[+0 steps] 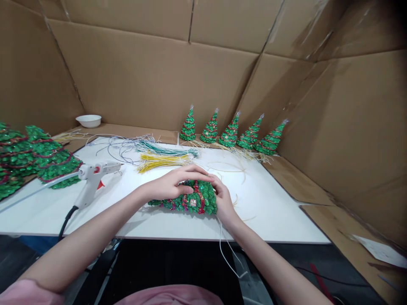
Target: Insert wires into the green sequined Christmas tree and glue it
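A small green tinsel Christmas tree (208,197) with red garland lies on its side at the near part of the white board, its tip to the left. My left hand (173,182) is draped over its upper side, thumb and fingers closed round it. At the base end, my right hand (222,199) grips the tree, its fingertips partly hidden behind my left fingers. White wires (222,245) hang from the base over the board's front edge. Beyond my hands lie a bundle of yellow wires (155,162) and a bundle of green wires (165,149).
A white glue gun (90,184) lies at the left with its black cord over the edge. Larger green trees (54,159) stand behind it. Several small trees (230,132) line the back right. A white bowl (89,121) sits back left. Cardboard walls (152,76) surround the white board (270,199).
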`<state>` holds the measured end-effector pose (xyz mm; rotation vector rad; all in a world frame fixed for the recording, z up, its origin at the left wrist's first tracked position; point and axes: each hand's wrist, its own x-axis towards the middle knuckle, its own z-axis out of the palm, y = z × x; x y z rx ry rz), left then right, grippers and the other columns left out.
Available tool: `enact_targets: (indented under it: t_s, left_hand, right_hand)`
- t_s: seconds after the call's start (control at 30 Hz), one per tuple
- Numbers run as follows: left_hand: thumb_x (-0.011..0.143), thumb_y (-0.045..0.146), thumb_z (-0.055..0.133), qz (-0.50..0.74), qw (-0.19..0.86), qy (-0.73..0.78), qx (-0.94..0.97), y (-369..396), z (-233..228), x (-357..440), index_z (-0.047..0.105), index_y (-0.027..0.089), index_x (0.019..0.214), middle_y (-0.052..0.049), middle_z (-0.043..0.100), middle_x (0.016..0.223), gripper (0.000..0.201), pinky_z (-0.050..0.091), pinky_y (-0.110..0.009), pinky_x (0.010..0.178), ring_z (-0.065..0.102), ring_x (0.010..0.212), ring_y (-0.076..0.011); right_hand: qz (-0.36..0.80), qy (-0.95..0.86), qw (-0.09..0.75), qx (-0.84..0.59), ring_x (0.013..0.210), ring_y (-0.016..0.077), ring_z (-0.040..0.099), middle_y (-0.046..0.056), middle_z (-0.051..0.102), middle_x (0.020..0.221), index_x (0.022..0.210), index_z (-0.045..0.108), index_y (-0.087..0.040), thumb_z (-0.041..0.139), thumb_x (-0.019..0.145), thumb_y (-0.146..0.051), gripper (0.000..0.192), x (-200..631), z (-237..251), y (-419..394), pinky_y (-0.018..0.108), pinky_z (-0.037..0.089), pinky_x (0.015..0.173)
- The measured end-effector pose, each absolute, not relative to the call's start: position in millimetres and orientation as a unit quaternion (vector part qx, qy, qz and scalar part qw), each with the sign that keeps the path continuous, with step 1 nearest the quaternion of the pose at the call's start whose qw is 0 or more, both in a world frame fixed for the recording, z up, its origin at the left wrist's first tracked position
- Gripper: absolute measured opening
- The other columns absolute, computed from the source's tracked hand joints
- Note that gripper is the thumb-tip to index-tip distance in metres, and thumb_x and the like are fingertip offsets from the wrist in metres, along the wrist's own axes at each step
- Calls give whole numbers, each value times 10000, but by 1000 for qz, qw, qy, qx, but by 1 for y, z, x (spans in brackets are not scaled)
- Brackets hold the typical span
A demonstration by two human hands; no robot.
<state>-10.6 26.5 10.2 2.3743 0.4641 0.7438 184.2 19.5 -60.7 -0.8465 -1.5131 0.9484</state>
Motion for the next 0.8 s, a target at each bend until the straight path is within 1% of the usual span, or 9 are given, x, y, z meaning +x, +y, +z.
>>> enact_targets:
  t_s: [0.13,0.27,0.47,0.6,0.7,0.8]
  left_hand:
    - [950,440,447,279,305,178,893,26,11,-10,533,307,1314,-73,507,1345,398,322,-466,1082,443,1261,-263]
    - [948,415,460,284,308,181,890,25,12,-9,544,301,1304,-73,513,1335,383,321,-460,1081,447,1254,-262]
    - [941,349,474,288,314,189,885,22,14,-7,572,281,1271,-73,528,1308,352,337,-450,1070,461,1235,-253]
    - [933,315,487,289,316,195,882,21,15,-7,577,303,1259,-56,533,1309,338,340,-458,1066,466,1231,-252]
    - [935,348,493,289,316,183,885,23,14,-8,562,305,1279,-60,528,1319,353,333,-459,1069,463,1233,-255]
    - [942,436,468,283,320,171,888,26,13,-10,535,307,1311,-69,513,1333,397,320,-456,1079,453,1244,-253]
  right_hand:
    - [393,-639,553,-362,1086,251,577,65,639,1119,942,712,-252,596,845,-359,185,185,-60,19,358,478,900]
    - [399,-635,555,-361,1100,260,576,70,634,1148,966,709,-258,616,831,-354,190,185,-60,19,362,480,895]
    - [394,-632,566,-354,1081,247,582,53,644,1108,955,716,-265,613,826,-301,169,184,-59,19,357,466,907]
    - [393,-632,563,-359,1073,242,583,53,651,1105,960,711,-258,606,822,-291,177,184,-59,19,351,467,906]
    - [394,-631,560,-364,1053,245,589,57,660,1080,947,711,-251,612,813,-292,172,183,-60,19,359,468,904]
    - [398,-629,560,-363,1039,247,592,58,659,1060,932,712,-252,622,800,-283,163,183,-62,20,373,469,907]
